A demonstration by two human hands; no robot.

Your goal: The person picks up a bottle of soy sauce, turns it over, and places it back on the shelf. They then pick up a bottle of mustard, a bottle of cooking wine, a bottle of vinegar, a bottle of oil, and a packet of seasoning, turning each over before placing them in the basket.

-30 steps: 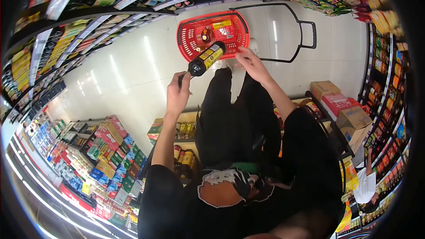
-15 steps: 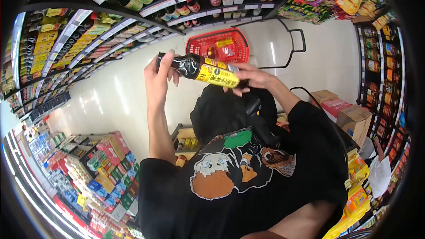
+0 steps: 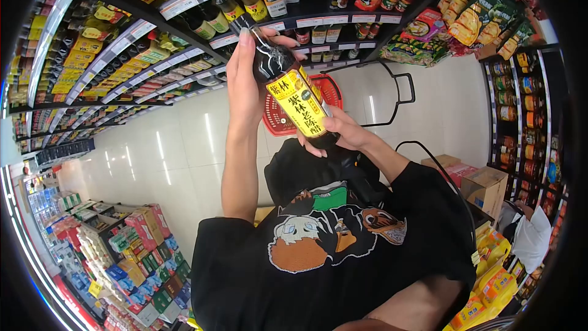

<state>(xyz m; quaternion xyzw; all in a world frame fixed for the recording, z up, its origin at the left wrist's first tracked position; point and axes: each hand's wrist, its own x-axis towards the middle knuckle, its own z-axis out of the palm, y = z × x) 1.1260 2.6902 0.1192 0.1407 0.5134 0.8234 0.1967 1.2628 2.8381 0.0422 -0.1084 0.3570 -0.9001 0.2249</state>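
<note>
A dark glass bottle of vinegar (image 3: 297,103) with a yellow label is held aslant in front of my chest, its neck up and to the left. My left hand (image 3: 245,83) grips it by the neck and shoulder, thumb along the near side. Around the bottle's base curl the fingers of my right hand (image 3: 346,130), the thumb on the label's lower edge. Behind the bottle, a red shopping basket (image 3: 273,115) stands on the floor, its contents mostly hidden by the bottle and hands.
Shelves of bottles (image 3: 254,1) run along the front and left. The basket's black handle frame (image 3: 401,95) extends right over the tiled floor (image 3: 190,135). Cardboard boxes (image 3: 484,187) sit at the right, near a jar shelf (image 3: 507,98). Stacked goods (image 3: 138,245) stand lower left.
The bottle has swung from nearly level to a steeper slant, its neck end raised by my left hand. The label now faces me more fully. The view has shifted, showing more upper shelf.
</note>
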